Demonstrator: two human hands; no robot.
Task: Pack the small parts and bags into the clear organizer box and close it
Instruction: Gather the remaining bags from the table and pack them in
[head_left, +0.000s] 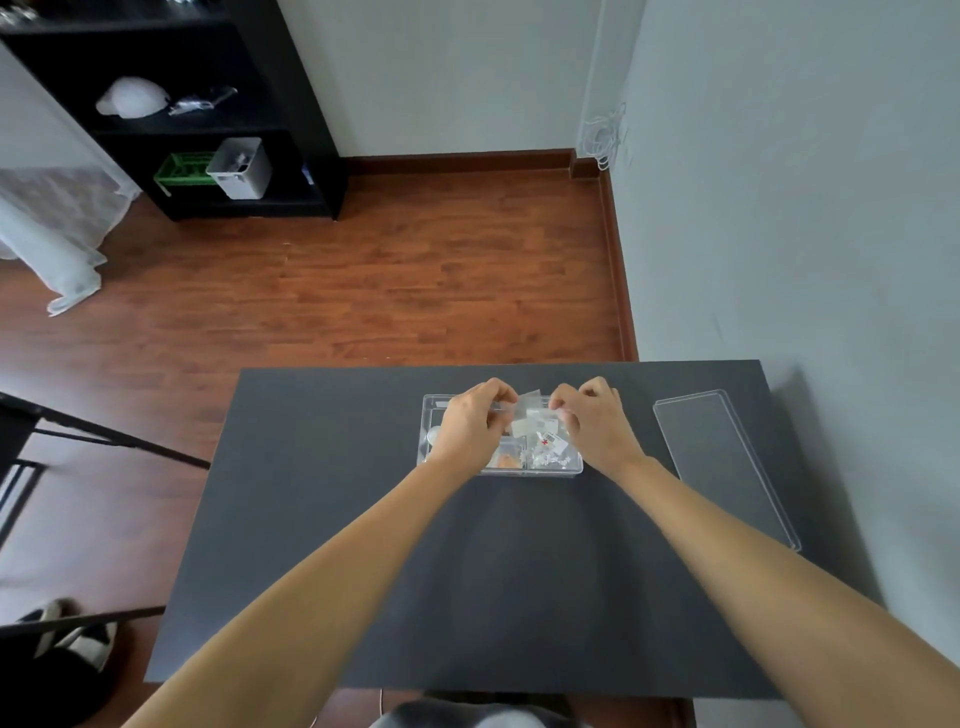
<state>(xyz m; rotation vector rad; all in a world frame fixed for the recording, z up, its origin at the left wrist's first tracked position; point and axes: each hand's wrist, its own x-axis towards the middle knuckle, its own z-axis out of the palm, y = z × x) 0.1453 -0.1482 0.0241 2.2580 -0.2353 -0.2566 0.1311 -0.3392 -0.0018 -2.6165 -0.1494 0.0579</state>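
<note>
Two hands work over the open box (500, 436), which sits on the dark desk (363, 519) toward its far edge. Writing: one bag (550, 440) inside the box carries a white label with a red mark and dark print; the print is too small to read. No brand is legible anywhere.

Left hand (470, 426): fingers curled, tips pinched on the edge of a clear bag (530, 402) held above the box's far side. The hand covers the box's left-centre section.

Right hand (592, 415): fingers curled inward, tips drawn together at the same bag's right edge; whether they truly grip it or only touch it cannot be told, as the clear film blurs there.

Box contents: several small clear bags and pale parts lie in the right-hand compartments; a small orange item (506, 460) lies near the front wall; a white round part (434, 434) lies at the left end. Exact compartment divisions are hard to make out.

Lid (727, 462): clear, lying flat on the desk well to the right of the box, apart from it, near the desk's right edge.
</note>
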